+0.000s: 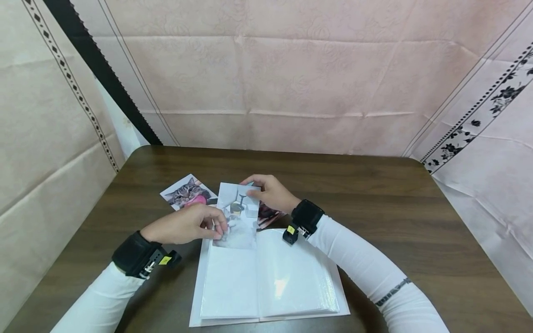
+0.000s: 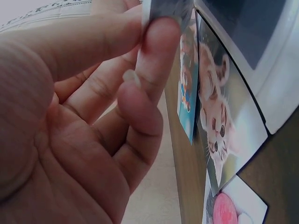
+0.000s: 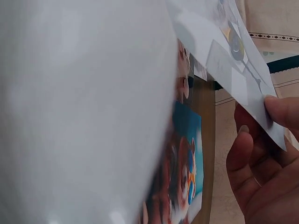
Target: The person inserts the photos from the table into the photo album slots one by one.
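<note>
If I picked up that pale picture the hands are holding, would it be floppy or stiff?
Probably a bit stiff: the pale picture spans from the left hand to the right hand with little sag. It might still bend or crease, since its edge looks thin and slightly curved. It's likely very light, being just one thin-looking sheet.

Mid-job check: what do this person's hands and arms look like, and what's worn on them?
The left hand and right hand wear no gloves. The left sleeve and right sleeve are white; the right one has a narrow grey patterned band. The left wrist strap and right wrist strap are broad and black, each with a yellow tag. No cables show.
</note>
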The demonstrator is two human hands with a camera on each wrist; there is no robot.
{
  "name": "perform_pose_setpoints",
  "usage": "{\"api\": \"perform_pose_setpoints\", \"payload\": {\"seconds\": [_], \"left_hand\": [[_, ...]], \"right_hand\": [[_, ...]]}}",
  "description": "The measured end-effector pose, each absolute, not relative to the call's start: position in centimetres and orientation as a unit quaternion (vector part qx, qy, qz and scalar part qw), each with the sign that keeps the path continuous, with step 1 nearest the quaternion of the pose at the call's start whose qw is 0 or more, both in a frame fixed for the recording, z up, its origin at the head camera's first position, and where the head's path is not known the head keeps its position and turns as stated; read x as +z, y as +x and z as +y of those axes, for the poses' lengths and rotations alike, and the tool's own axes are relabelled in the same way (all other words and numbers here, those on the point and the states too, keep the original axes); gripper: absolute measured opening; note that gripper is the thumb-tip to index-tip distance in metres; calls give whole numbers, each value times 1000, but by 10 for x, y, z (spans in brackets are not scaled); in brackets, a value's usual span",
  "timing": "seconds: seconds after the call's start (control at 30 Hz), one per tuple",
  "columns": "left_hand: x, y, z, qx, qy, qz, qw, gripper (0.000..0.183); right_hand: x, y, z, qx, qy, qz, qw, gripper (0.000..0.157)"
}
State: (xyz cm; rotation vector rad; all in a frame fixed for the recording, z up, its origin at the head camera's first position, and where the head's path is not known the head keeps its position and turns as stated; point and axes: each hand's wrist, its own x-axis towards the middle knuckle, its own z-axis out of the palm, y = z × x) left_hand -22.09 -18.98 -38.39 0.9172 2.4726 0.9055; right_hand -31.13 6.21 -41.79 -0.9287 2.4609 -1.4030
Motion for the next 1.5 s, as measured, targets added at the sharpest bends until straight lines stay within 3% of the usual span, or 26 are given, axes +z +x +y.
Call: {"api": "perform_pose_setpoints", "payload": {"seconds": [1.5], "left_hand": [[-387, -222, -188, 330, 332, 865, 181, 16]], "right_hand": [[-413, -300, 60, -443, -319, 829, 116, 20]]}}
